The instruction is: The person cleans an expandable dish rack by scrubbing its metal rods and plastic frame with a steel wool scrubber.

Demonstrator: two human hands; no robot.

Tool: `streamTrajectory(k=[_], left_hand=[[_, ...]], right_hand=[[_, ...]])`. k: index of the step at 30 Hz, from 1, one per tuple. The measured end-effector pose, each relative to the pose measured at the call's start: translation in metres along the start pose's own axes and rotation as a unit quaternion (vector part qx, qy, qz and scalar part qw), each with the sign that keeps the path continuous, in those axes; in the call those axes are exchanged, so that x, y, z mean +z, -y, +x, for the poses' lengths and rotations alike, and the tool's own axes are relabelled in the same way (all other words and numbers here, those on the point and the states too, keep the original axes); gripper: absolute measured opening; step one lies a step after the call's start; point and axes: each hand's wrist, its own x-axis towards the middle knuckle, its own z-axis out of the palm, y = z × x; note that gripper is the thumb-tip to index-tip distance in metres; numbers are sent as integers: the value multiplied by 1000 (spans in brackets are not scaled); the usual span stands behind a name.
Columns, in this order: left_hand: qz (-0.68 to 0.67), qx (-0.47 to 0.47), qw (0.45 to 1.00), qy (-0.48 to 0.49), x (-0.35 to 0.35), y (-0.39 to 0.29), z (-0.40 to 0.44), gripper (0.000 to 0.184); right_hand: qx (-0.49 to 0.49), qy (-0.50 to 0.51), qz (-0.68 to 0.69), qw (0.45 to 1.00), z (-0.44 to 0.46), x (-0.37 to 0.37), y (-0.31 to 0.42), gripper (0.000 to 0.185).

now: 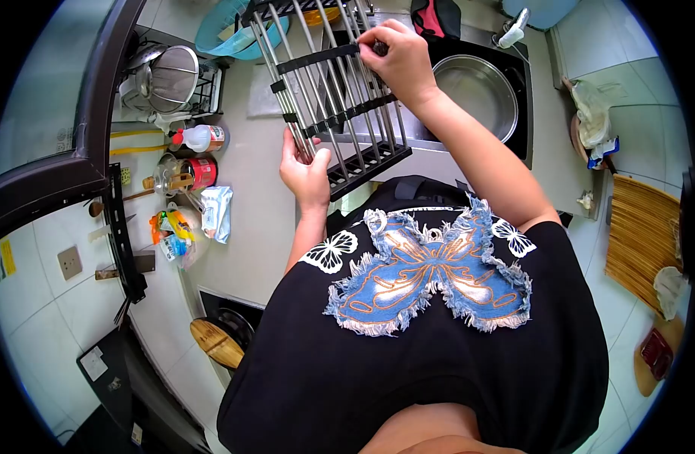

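The left hand point(305, 175) is closed on the lower left side of a long rack of silver metal tubes and black crosspieces point(347, 115), thumb to one side and fingers to the other. The right hand point(403, 62) is curled nearly closed against the rack's other side, at the end of a black strip, with a small dark thing point(380, 48) tucked in its fingers; from where I stand I can't tell what that is.

The rack is held up at a slant in front of the person's body, over the pale grey counter point(251, 170) and just left of a round silver metal pan point(476, 98). I can't make out whether its lower end rests on anything.

I'd guess it's light for its length, since the tubes look slim with open gaps between. Along the tubes it should be stiff; across them, the black pieces might give or fold, so a one-handed lift could let it sag. The polished metal would likely turn slippery when wet, though nothing about it looks fragile. The surest grip is probably the outer tubes, one hand each side, or the broad black end bar point(370, 164).
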Motion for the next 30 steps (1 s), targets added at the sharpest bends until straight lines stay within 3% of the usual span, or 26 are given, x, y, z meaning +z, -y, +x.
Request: streamTrajectory(k=[8, 10, 13, 15, 18, 23, 28, 30], left_hand=[[-3, 11, 1000, 12, 1, 10, -7, 78], [-6, -3, 1000, 19, 0, 10, -8, 78], [-10, -10, 1000, -12, -2, 19, -6, 75], [-21, -27, 999, 3, -10, 21, 0, 71], [-18, -25, 999, 6, -11, 9, -2, 70], [-16, 10, 1000, 23, -4, 4, -7, 76], [-7, 10, 1000, -9, -7, 6, -13, 79], [1, 2, 1000, -2, -9, 5, -7, 79]], right_hand=[[-41, 21, -33, 998, -21, 19, 2, 11], [-80, 77, -51, 993, -30, 19, -4, 10], [-48, 125, -16, 991, -47, 19, -3, 11], [7, 78, 38, 996, -41, 13, 0, 10], [-4, -3, 22, 1000, -13, 6, -5, 8], [-83, 16, -17, 996, -11, 15, -8, 14], [-105, 111, -74, 986, -31, 14, -6, 9], [-77, 88, -28, 993, -34, 15, -4, 8]])
